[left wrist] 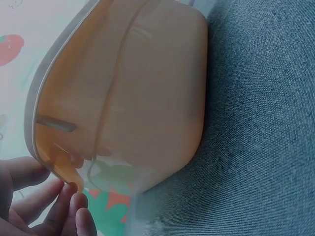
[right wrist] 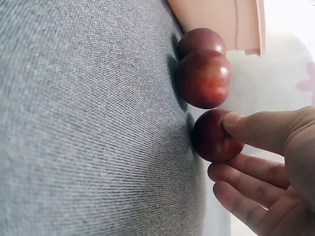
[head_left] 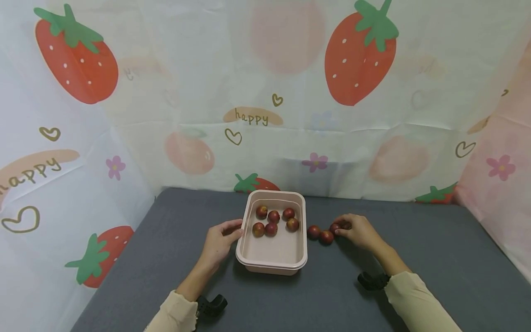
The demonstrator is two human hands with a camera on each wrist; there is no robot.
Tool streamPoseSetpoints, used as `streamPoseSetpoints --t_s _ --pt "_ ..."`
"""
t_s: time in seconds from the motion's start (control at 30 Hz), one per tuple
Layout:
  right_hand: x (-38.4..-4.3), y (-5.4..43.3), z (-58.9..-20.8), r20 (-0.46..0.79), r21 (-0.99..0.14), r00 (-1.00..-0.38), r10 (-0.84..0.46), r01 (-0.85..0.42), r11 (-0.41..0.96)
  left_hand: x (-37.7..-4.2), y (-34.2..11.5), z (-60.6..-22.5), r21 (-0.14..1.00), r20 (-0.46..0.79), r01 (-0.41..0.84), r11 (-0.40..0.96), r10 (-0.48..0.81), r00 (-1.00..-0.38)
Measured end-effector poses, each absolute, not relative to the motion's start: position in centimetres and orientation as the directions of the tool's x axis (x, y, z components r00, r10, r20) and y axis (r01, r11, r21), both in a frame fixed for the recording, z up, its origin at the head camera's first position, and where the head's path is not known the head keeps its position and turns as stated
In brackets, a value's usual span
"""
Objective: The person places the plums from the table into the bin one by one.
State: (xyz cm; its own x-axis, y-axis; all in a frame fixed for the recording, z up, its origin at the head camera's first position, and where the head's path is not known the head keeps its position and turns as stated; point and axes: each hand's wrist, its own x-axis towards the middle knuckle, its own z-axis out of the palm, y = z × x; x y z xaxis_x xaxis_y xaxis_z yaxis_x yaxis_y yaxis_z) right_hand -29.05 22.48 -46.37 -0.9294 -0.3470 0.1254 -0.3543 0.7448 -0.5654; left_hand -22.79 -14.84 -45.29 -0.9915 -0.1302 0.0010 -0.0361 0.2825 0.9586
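A pale pink plastic container (head_left: 271, 253) stands on the grey cloth, with several dark red plums (head_left: 271, 229) inside, mostly in its far half. My left hand (head_left: 217, 244) is at its left side, and the left wrist view shows the thumb and fingers (left wrist: 64, 196) pinching the rim. Right of the container, my right hand (head_left: 358, 230) grips a plum (right wrist: 216, 135) between thumb and fingers, low over the cloth. Two more plums lie between that hand and the container: one nearer the container (head_left: 313, 232), the other (head_left: 326, 237) beside it.
Dark grey cloth (head_left: 199, 295) covers the tabletop. Behind and at both sides hang pale sheets (head_left: 298, 97) printed with strawberries, flowers and hearts. Each wrist wears a black band with a camera mount (head_left: 373, 280).
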Motion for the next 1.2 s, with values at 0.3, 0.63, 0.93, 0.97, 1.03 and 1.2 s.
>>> streamPoseSetpoints --t_s 0.3,0.63,0.93,0.97,1.03,1.2 --pt "-28.96 22.48 -46.29 0.124 -0.573 -0.933 -0.339 -0.346 0.743 -22.62 -14.81 -45.07 0.958 0.006 -0.029 0.284 -0.124 -0.992" --pt "-28.91 22.51 -46.28 0.138 -0.567 -0.933 -0.332 -0.349 0.746 -22.69 -14.77 -44.97 0.96 -0.007 -0.044 0.277 -0.131 -0.991" --pt "-28.67 23.03 -46.88 0.16 -0.631 -0.945 -0.284 -0.32 0.707 -22.66 -14.77 -45.13 0.953 -0.024 -0.064 0.295 -0.137 -0.99" --pt "-28.64 23.08 -46.86 0.16 -0.637 -0.946 -0.282 -0.317 0.702 -22.68 -14.77 -45.13 0.953 -0.024 -0.064 0.295 -0.137 -0.99" --pt "-28.6 23.13 -46.71 0.16 -0.65 -0.948 -0.276 -0.312 0.693 -22.69 -14.77 -45.1 0.953 -0.026 -0.066 0.295 -0.138 -0.99" --pt "-28.5 23.13 -45.94 0.16 -0.672 -0.947 -0.279 -0.311 0.672 -22.73 -14.8 -45.13 0.954 -0.015 -0.056 0.294 -0.138 -0.99"
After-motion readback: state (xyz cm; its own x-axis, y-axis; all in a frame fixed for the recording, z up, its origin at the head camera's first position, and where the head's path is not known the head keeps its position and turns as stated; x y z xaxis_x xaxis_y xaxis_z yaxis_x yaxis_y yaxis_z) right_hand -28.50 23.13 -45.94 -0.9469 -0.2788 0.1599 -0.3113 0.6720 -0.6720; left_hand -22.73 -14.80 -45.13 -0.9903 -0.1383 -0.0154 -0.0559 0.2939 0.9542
